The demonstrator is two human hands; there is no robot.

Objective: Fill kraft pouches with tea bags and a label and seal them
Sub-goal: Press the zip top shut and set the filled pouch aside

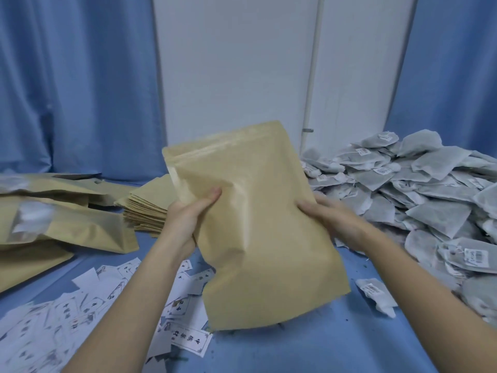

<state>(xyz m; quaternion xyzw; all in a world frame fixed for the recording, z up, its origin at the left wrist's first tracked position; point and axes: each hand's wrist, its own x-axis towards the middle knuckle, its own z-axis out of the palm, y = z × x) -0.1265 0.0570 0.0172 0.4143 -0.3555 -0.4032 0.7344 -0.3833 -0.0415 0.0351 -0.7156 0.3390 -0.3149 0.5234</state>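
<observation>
A bulging kraft pouch [258, 227] stands tilted over the blue table, its top edge leaning away and to the left. My left hand [188, 216] grips its left side, thumb on the front. My right hand [328, 214] holds the right edge, fingers partly hidden behind the paper. A large heap of grey tea bags [419, 189] with white tags lies at the right. White printed labels [88, 305] are scattered at the lower left, some under the pouch.
A stack of flat empty kraft pouches [148, 208] sits behind my left hand. Filled pouches with clear windows [59, 227] lie at the far left. Blue curtains and a white panel [236, 63] close off the back.
</observation>
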